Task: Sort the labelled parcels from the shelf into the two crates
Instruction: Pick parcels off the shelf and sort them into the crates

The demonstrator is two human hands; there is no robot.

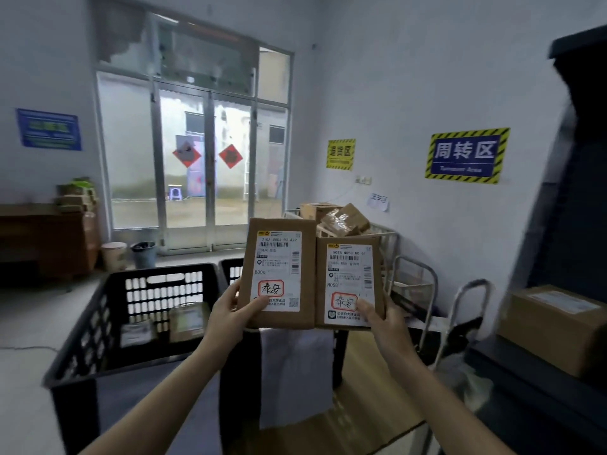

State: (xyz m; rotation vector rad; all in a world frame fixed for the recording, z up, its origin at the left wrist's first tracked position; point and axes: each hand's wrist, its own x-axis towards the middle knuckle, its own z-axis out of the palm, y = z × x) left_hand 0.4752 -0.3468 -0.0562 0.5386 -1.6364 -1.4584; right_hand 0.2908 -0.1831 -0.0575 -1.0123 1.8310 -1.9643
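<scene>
I hold two flat brown parcels upright side by side, labels facing me. My left hand grips the lower left corner of the left parcel, marked B006. My right hand grips the bottom of the right parcel, marked N058. Both white labels carry a red-framed handwritten mark. Below and to the left stands a black slotted crate with two small parcels inside. A second black crate is mostly hidden behind the held parcels. On the dark shelf at right rests a brown box.
A metal cart heaped with cardboard boxes stands against the right wall, a hand trolley beside it. Two bins sit by the glass doors. A wooden desk stands at far left. A white sheet hangs below the parcels.
</scene>
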